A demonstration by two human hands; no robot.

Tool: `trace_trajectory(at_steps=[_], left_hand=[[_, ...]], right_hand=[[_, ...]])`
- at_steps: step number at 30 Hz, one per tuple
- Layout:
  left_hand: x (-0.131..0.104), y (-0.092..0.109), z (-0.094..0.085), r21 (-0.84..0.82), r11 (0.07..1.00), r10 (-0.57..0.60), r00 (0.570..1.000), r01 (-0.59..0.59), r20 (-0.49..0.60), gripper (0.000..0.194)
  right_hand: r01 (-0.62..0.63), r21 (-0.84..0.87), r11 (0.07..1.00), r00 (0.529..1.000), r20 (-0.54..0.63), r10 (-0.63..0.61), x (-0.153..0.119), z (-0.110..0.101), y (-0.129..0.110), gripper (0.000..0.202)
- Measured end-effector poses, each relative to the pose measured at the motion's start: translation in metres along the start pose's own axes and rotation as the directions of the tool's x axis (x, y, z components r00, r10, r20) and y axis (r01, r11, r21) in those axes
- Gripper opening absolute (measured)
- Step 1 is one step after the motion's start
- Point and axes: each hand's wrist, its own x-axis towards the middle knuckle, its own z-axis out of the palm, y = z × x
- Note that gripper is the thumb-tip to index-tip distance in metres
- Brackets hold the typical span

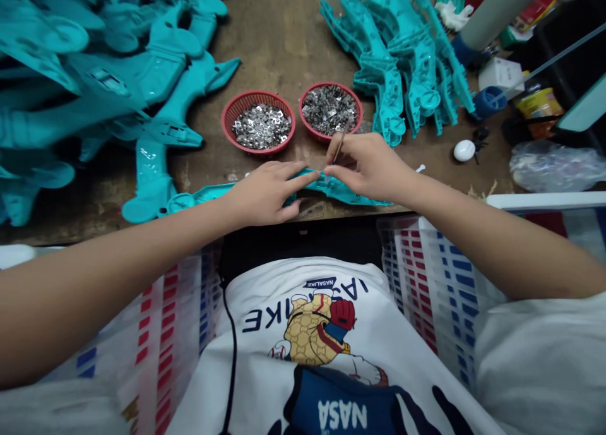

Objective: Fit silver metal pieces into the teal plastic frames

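Observation:
Along the table's front edge lies a long teal plastic part [353,193]. My left hand [267,192] rests flat on it with fingers spread, pressing near its middle. Just to the right, my right hand [367,166] pinches a thin metal tool [339,146], its lower end down at the teal part. Whatever small piece sits under the tool's tip is too small to make out. Behind my hands stand two red baskets, the left basket [227,122] holding shiny metal clips [262,127] and the right basket [360,110] holding darker metal pieces [330,108].
Teal parts are heaped at the left [156,75], and several more lie at the back right [379,62]. Farther right are a white egg-shaped object [464,151], a blue cup [487,103], a white box [500,75] and a clear plastic bag [553,166]. Plastic crates flank my lap.

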Motion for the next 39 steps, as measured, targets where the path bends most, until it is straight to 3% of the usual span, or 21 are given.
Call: trace_trajectory(at_steps=[7, 13, 19, 22, 25, 29, 33, 36, 39], left_hand=[[0.001, 0.000, 0.004, -0.020, 1.000, 0.021, 0.999, -0.022, -0.038, 0.071], [0.000, 0.002, 0.006, -0.012, 1.000, 0.012, 0.999, -0.012, -0.041, 0.069], [0.000, 0.000, 0.001, -0.006, 1.000, 0.013, 1.000, -0.013, -0.029, 0.069], [0.001, -0.001, 0.002, -0.015, 1.000, 0.012, 0.999, -0.012, -0.033, 0.067], [0.002, 0.001, 0.004, -0.004, 1.000, 0.019, 0.999, -0.020, -0.040, 0.065], [0.003, 0.006, 0.002, 0.009, 1.000, 0.021, 0.999, -0.020, -0.031, 0.065], [0.002, 0.008, 0.000, 0.030, 0.999, 0.023, 1.000, -0.023, -0.015, 0.065], [0.002, 0.004, -0.005, 0.041, 0.998, 0.038, 0.999, -0.037, -0.020, 0.065], [0.007, -0.004, -0.021, 0.081, 0.997, 0.020, 0.998, -0.016, -0.056, 0.063]], right_hand=[[0.051, 0.002, 0.999, 0.997, 0.053, -0.051, 0.002, 0.010, 0.003, 0.011], [0.015, -0.095, 0.995, 0.997, 0.075, -0.008, -0.005, 0.010, 0.005, 0.006], [-0.058, -0.145, 0.988, 0.998, -0.003, 0.058, -0.002, -0.004, 0.007, 0.027], [-0.108, -0.292, 0.950, 0.980, 0.128, 0.151, 0.002, -0.013, 0.008, 0.040], [-0.152, -0.427, 0.892, 0.926, 0.254, 0.280, 0.007, -0.015, 0.004, 0.041], [-0.126, -0.427, 0.896, 0.917, 0.295, 0.270, 0.012, -0.008, -0.010, 0.035], [-0.078, -0.403, 0.912, 0.875, 0.410, 0.256, 0.010, 0.003, -0.024, 0.047], [-0.096, -0.448, 0.889, 0.860, 0.412, 0.301, 0.008, 0.008, -0.028, 0.045], [-0.146, -0.483, 0.863, 0.843, 0.397, 0.364, 0.010, 0.007, -0.026, 0.041]])
